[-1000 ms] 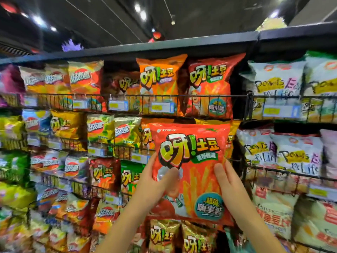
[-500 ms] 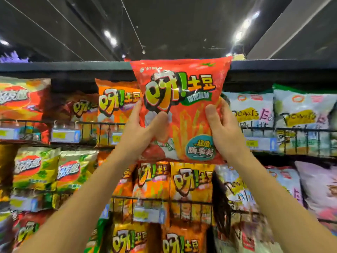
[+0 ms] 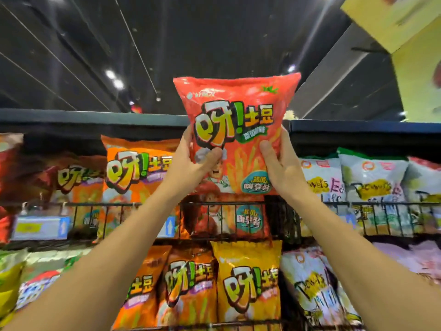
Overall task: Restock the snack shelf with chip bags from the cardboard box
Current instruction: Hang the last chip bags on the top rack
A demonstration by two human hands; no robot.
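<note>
A red chip bag (image 3: 235,108) with yellow lettering is held upright in front of the top shelf. My left hand (image 3: 191,161) grips its lower left edge and my right hand (image 3: 281,163) grips its lower right edge, thumbs on the front. The bag's top rises above the shelf's dark top board (image 3: 95,117). Behind and below it, a matching red bag (image 3: 224,218) stands in the top row behind the wire rail (image 3: 238,204). The cardboard box is not in view.
An orange bag (image 3: 133,173) stands left of the red slot; white bags (image 3: 372,182) fill the right section. The lower row holds orange and yellow bags (image 3: 248,283). Price tags (image 3: 38,226) hang on the rail. A yellow box shape (image 3: 391,22) shows at top right.
Both hands have lifted the red bag from the middle shelves up to the top row, and the view has tilted upward toward the ceiling.
</note>
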